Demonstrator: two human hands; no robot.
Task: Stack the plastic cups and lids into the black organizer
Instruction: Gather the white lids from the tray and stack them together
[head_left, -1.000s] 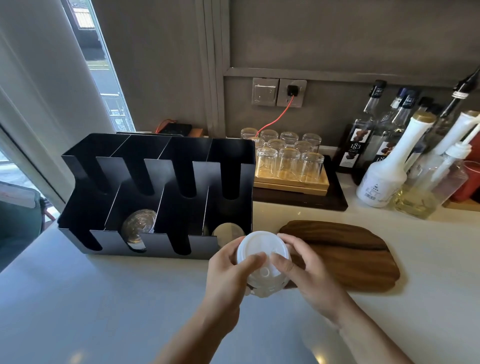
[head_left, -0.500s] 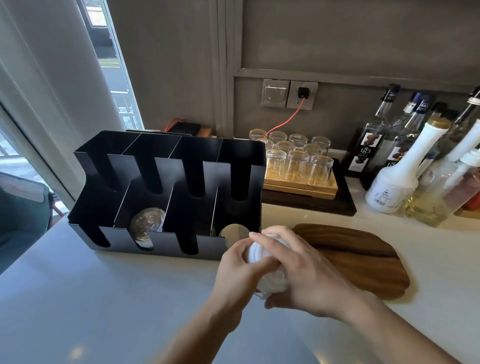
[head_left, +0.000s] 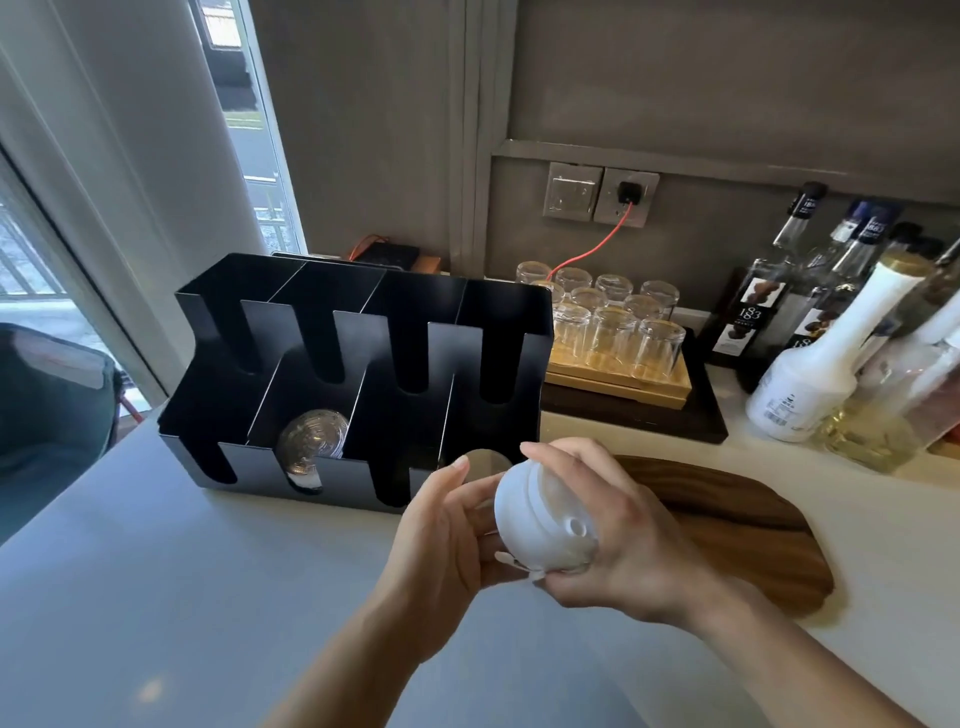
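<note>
You grip a short stack of white plastic lids (head_left: 540, 512) between both hands above the white counter (head_left: 156, 597), right hand (head_left: 618, 540) wrapped around it, left hand (head_left: 447, 530) closed against its left side. The black organizer (head_left: 358, 384) stands just beyond, toward the counter's left edge, clear cups (head_left: 310, 441) lying in one front compartment.
</note>
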